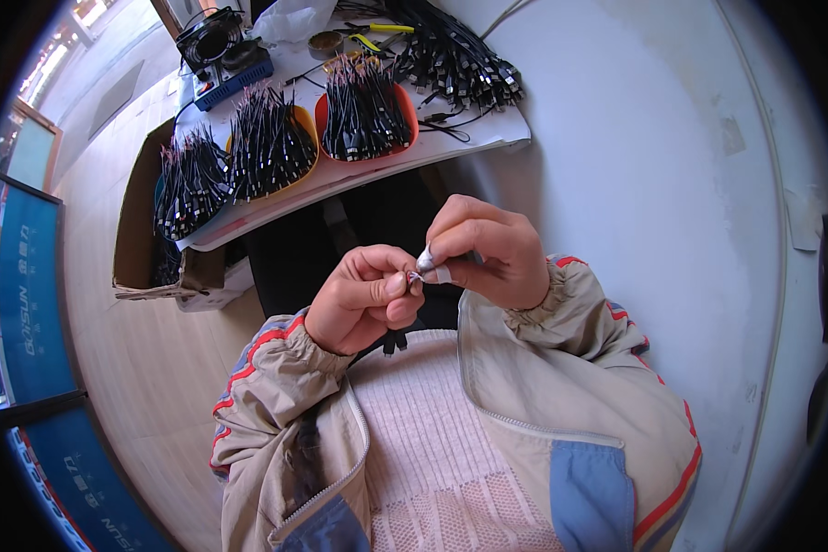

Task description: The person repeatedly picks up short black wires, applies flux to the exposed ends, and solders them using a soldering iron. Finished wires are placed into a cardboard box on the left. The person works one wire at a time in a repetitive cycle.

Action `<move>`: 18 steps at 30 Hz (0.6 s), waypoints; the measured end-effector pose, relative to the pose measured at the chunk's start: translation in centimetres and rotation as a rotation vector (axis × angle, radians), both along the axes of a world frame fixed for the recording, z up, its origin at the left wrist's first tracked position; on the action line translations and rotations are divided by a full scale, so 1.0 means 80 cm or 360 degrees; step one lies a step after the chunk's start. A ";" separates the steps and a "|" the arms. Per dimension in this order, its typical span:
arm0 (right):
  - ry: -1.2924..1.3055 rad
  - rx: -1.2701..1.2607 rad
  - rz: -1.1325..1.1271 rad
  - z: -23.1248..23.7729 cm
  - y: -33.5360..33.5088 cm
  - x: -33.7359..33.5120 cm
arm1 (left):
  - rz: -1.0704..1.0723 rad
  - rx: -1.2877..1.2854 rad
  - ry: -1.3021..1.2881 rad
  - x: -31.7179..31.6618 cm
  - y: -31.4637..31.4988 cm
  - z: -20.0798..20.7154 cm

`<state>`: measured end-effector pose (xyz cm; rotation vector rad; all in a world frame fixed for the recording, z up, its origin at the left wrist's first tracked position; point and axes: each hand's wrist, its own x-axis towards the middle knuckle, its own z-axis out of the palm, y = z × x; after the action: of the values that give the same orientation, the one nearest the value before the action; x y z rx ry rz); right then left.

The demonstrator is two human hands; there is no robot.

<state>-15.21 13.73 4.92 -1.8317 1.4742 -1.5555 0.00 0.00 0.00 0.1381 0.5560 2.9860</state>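
"Near the centre of the frame, what have you got between your fingers?"

"Some black cable [395,342]. Its plug ends hang just below my left hand [363,290], and its thin bare wires [415,276] poke out at my fingertips."

"How are your hands set?"

"My left is closed on the cable, thumb against the fingers. My right hand [492,253] is narrow, thumb and forefinger drawn together right at the wires; whether they grip the strands, I cannot tell. White wrapping [443,274] covers the tips of that thumb and finger."

"And beyond them?"

"Above my hands stands the white table [511,134]. Along its front edge sit a red tub [413,134] at upper centre, a yellow tub [311,138] left of it, then a third further left, all packed with bundles of black cables [363,110], reddish wire ends upward. A loose heap of cables [460,64] lies right of the red tub, with a yellow-handled tool [391,28] beside it."

"Upper left?"

"A black fan [210,41] by a blue box [235,85], near a clear plastic bag [290,20]. Below, left of the table, is a cardboard box [143,216]. A pale wall [653,138] fills the right side."
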 end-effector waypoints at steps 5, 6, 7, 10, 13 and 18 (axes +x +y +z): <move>0.0380 -0.0335 0.0024 0.010 0.000 -0.001 | -0.0204 0.0137 0.0055 0.001 0.008 0.009; 0.0448 -0.0376 0.0034 0.011 0.001 -0.001 | -0.0211 0.0152 0.0074 0.000 0.011 0.011; 0.0497 -0.0423 -0.0006 0.012 0.002 0.002 | -0.0216 0.0162 0.0052 0.000 0.013 0.012; 0.0689 -0.0616 -0.0145 0.011 0.004 0.009 | -0.0237 0.0236 0.0016 0.002 0.017 0.019; 0.0575 -0.0568 -0.0190 0.007 0.008 0.014 | -0.0143 0.0180 -0.0047 0.000 0.021 0.025; -0.0731 -0.0272 0.0052 -0.017 0.007 0.040 | 0.0595 -0.0974 0.0173 0.008 0.014 0.037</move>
<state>-12.00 14.30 3.57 -1.4327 1.1229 -1.9697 0.64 1.15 2.94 0.1576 1.6292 2.9784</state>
